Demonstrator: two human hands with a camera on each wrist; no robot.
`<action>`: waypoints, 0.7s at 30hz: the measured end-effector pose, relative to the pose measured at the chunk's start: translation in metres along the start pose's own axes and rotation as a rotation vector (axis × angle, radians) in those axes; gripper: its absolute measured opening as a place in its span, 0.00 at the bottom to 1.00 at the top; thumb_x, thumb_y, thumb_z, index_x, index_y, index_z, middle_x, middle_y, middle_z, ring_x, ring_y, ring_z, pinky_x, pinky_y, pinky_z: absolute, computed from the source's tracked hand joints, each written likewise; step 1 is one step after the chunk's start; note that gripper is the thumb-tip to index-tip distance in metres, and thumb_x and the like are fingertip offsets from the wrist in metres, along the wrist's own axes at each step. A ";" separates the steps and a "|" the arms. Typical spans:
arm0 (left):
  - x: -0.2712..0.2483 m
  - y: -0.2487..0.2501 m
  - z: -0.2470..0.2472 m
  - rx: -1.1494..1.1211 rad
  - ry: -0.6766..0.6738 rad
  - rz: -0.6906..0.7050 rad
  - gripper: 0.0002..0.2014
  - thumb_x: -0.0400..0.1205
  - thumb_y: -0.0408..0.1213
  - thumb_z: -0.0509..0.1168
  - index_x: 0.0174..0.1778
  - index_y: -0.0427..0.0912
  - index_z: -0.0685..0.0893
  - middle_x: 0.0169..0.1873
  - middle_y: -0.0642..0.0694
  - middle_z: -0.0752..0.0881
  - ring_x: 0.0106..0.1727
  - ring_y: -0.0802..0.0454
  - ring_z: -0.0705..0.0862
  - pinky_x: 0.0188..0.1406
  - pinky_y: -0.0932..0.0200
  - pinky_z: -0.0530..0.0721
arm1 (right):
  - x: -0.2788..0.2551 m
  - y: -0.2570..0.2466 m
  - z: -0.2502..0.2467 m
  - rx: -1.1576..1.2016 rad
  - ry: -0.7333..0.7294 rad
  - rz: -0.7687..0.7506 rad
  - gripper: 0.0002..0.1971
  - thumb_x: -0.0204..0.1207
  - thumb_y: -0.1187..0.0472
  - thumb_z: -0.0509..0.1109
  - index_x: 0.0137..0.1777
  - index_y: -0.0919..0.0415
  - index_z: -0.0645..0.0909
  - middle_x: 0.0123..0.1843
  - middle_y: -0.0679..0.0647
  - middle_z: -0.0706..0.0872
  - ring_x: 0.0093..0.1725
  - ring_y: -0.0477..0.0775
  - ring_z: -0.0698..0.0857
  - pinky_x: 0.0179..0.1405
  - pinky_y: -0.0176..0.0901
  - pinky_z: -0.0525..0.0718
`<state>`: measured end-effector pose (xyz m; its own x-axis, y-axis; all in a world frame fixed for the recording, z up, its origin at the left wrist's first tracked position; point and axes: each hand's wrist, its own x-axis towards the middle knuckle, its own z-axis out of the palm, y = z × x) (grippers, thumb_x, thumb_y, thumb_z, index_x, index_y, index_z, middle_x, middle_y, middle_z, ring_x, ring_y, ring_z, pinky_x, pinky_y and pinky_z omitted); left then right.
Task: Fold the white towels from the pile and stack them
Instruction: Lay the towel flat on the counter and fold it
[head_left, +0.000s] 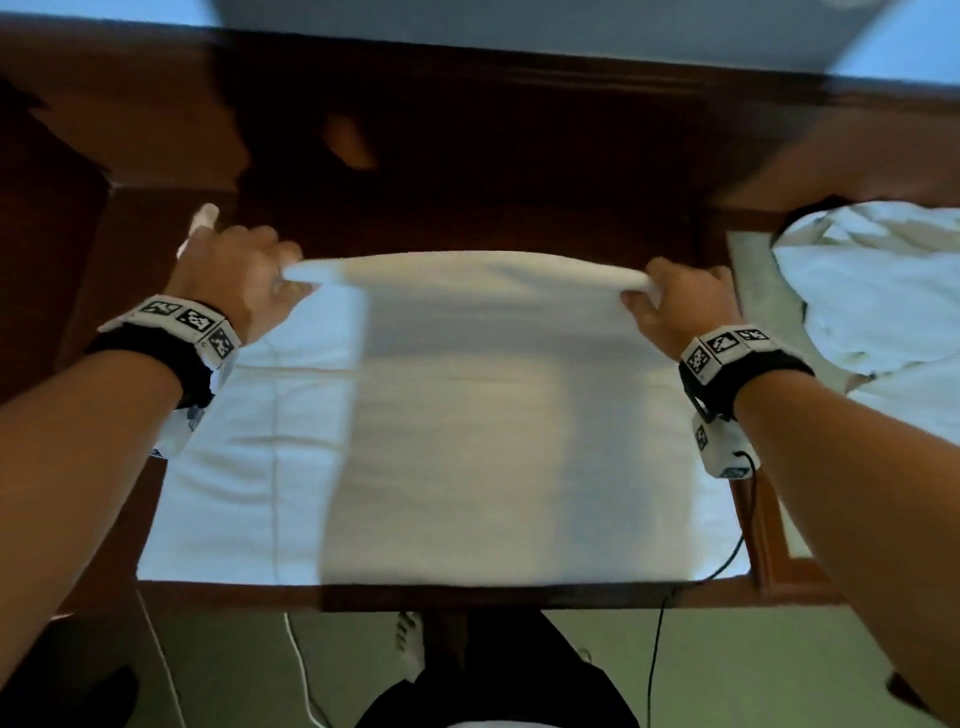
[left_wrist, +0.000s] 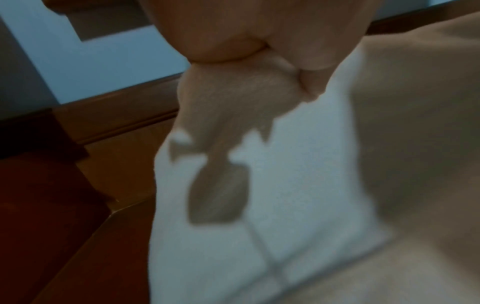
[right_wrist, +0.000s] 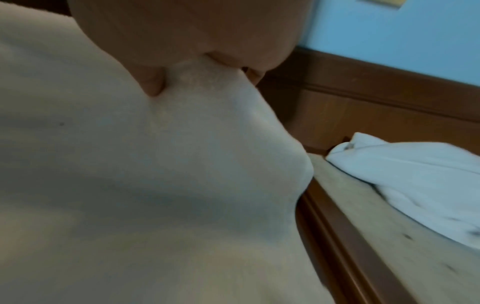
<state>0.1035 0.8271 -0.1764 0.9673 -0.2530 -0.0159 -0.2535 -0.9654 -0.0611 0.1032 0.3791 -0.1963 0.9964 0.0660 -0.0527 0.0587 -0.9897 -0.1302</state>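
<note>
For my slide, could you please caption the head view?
Left hand and right hand lift a white towel's far edge.

You face dark reddish wood desk (head_left: 467, 156), glossy, raised moulded back edge. Pale blue wall (head_left: 909, 52) behind. Speckled stone-look side surface (right_wrist: 389, 236) at your right. Greenish floor (head_left: 753, 665) below. Light dim.

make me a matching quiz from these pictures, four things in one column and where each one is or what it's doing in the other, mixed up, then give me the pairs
Things:
1. left hand
2. right hand
3. towel pile
4. held towel

Places or states:
A. lies crumpled at the right
B. stretched between both hands over the wooden table
C. grips the towel's left corner
D. grips the towel's right corner

Pairs: 1-C, 2-D, 3-A, 4-B
</note>
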 end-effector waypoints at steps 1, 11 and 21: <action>-0.017 0.004 -0.003 0.008 0.025 0.009 0.11 0.81 0.46 0.68 0.40 0.41 0.83 0.30 0.48 0.71 0.34 0.37 0.80 0.74 0.26 0.65 | -0.018 -0.002 -0.002 0.003 0.038 0.004 0.10 0.80 0.50 0.67 0.43 0.53 0.73 0.35 0.52 0.77 0.40 0.64 0.83 0.59 0.58 0.71; -0.221 0.040 0.059 0.009 0.039 -0.014 0.14 0.73 0.43 0.68 0.50 0.38 0.87 0.41 0.37 0.79 0.42 0.34 0.81 0.45 0.40 0.71 | -0.226 -0.006 0.063 -0.079 0.155 0.058 0.10 0.64 0.57 0.74 0.45 0.57 0.83 0.44 0.56 0.84 0.47 0.64 0.82 0.54 0.56 0.63; -0.258 0.071 0.123 -0.111 -0.108 -0.076 0.30 0.74 0.35 0.67 0.76 0.44 0.80 0.77 0.35 0.74 0.71 0.24 0.71 0.62 0.29 0.73 | -0.270 0.011 0.100 -0.172 -0.274 0.043 0.31 0.71 0.66 0.66 0.77 0.54 0.70 0.77 0.65 0.71 0.72 0.75 0.72 0.64 0.70 0.75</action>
<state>-0.1639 0.8312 -0.2992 0.9764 -0.1770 -0.1235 -0.1727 -0.9840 0.0445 -0.1709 0.3634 -0.2829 0.9461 0.0323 -0.3223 0.0496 -0.9977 0.0459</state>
